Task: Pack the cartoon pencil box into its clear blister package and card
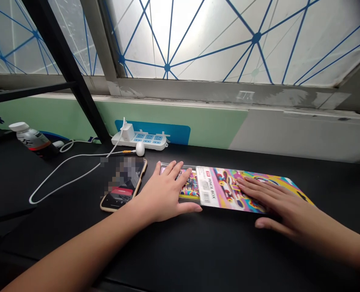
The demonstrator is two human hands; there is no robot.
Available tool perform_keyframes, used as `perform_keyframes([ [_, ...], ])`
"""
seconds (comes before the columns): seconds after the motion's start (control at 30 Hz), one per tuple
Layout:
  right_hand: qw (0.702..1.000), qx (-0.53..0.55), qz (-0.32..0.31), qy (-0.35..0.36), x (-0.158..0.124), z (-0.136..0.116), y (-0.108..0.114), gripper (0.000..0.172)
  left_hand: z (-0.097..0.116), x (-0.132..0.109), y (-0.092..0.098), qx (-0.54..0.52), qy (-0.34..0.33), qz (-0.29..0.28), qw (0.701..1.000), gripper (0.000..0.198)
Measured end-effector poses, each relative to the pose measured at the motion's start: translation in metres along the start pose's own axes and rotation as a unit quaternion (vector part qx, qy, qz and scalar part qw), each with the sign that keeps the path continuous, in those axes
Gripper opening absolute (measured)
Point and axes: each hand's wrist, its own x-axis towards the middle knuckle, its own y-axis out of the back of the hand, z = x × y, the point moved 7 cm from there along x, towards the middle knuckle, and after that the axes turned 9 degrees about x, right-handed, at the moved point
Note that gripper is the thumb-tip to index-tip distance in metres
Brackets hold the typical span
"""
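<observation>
A colourful cardboard sleeve (208, 188) printed "PENCIL BOX" lies flat on the black table. From its left end sticks out part of a pencil box (190, 187) with a bright pattern, under a clear-looking cover. My left hand (167, 192) rests on that exposed part, fingers stretched and thumb near the sleeve's lower left corner. Flat across the sleeve's printed top lies my right hand (277, 202), its fingers extended and its thumb off the near edge. How far the pencil box reaches inside the sleeve is hidden.
Left of my hand lies a phone (128, 182), partly blurred. Behind it a white power strip (151, 140) holds a charger (127, 132) with a looping white cable (61, 164). A bottle (33, 140) stands tilted at far left, near a black post (73, 77). Windows line the back.
</observation>
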Motion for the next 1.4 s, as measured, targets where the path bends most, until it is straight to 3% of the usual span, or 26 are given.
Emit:
perform_keyframes([
  [0.1,0.999,-0.018,0.036,-0.028,-0.028,0.022,0.004,0.069,-0.001,0.000,0.000,0.012,-0.005,0.003,1.000,0.102],
  [0.2,0.996,-0.042,0.072,-0.035,-0.032,0.017,0.006,0.069,0.005,0.000,0.004,0.025,-0.022,0.010,0.999,0.098],
  [0.3,0.995,-0.058,0.075,-0.020,-0.009,-0.011,0.001,0.072,0.020,-0.002,0.011,0.030,-0.042,0.037,0.998,0.089],
  [0.43,0.997,-0.054,0.052,0.008,0.036,-0.051,-0.012,0.061,0.035,-0.002,0.013,0.009,-0.034,0.069,0.997,0.083],
  [0.6,0.997,-0.044,0.062,0.021,0.055,-0.056,-0.019,0.059,0.028,0.002,0.006,0.006,-0.016,0.054,0.998,0.076],
  [0.7,0.997,-0.033,0.069,0.021,0.039,-0.038,-0.017,0.064,0.023,0.002,0.007,0.003,-0.011,0.053,0.998,0.077],
  [0.87,0.995,-0.065,0.074,-0.034,-0.014,0.004,-0.007,0.069,0.019,0.002,0.006,-0.011,-0.012,0.037,0.999,0.078],
  [0.97,0.987,-0.093,0.118,-0.052,-0.041,0.004,0.013,0.072,0.015,0.003,0.004,-0.030,-0.009,0.022,0.999,0.075],
  [1.03,0.983,-0.109,0.144,-0.036,-0.048,-0.017,0.025,0.071,0.010,0.006,0.006,-0.046,-0.003,0.015,0.999,0.070],
  [1.13,0.985,-0.103,0.139,0.020,-0.038,-0.074,0.026,0.068,0.005,0.014,0.007,-0.078,0.006,-0.015,0.997,0.062],
  [1.27,0.987,-0.074,0.110,0.089,0.000,-0.155,0.000,0.057,0.006,0.027,0.008,-0.091,0.009,-0.044,0.995,0.056],
  [1.33,0.990,-0.045,0.082,0.108,0.026,-0.178,-0.018,0.046,0.009,0.030,0.009,-0.084,0.012,-0.031,0.996,0.055],
  [1.4,0.992,-0.008,0.064,0.105,0.055,-0.185,-0.030,0.041,0.013,0.030,0.009,-0.077,0.017,-0.013,0.997,0.055],
])
